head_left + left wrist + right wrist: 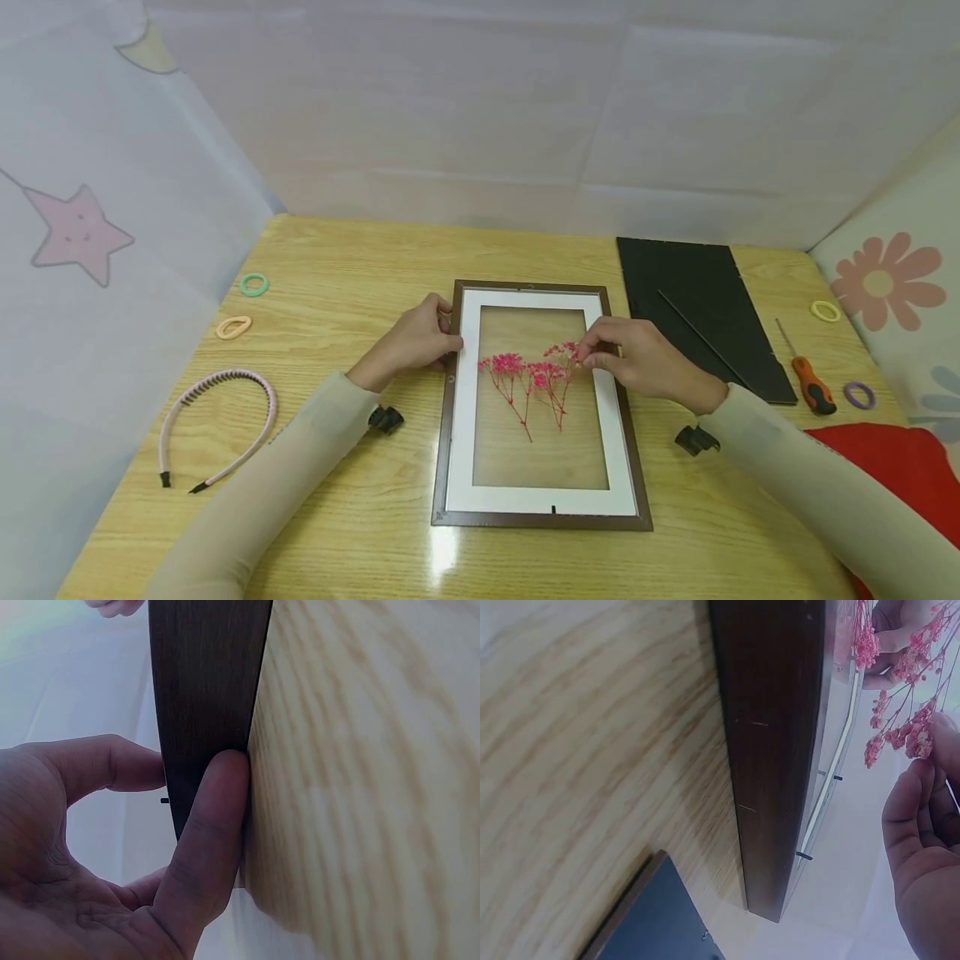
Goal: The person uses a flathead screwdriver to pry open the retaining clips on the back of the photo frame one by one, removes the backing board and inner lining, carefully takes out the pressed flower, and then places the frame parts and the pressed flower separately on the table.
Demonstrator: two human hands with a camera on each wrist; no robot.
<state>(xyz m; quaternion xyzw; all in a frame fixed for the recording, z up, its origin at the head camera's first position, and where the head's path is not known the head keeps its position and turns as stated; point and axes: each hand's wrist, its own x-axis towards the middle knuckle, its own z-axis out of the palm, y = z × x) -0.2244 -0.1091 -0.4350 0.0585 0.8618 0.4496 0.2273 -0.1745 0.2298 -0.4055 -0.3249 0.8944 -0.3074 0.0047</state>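
Observation:
A picture frame (542, 520) with a dark brown border and white mat lies flat on the wooden table. Two sprigs of small pink dried flowers (506, 364) are over its see-through middle. My left hand (420, 336) grips the frame's left side; in the left wrist view, thumb and fingers press the brown border (210, 675). With thumb and fingertips, my right hand (636, 353) pinches the blossoms of the right-hand dried flower sprig (551, 379) near the mat's right inner edge. The right wrist view shows these pink blossoms (915, 741) at the fingertips.
A black backing board (675, 275) with a thin rod (701, 337) on it lies behind right. Beside it are an orange screwdriver (808, 382), a purple ring (858, 395) and red cloth (892, 458). At left lie a pink headband (272, 400) and a green ring (254, 285).

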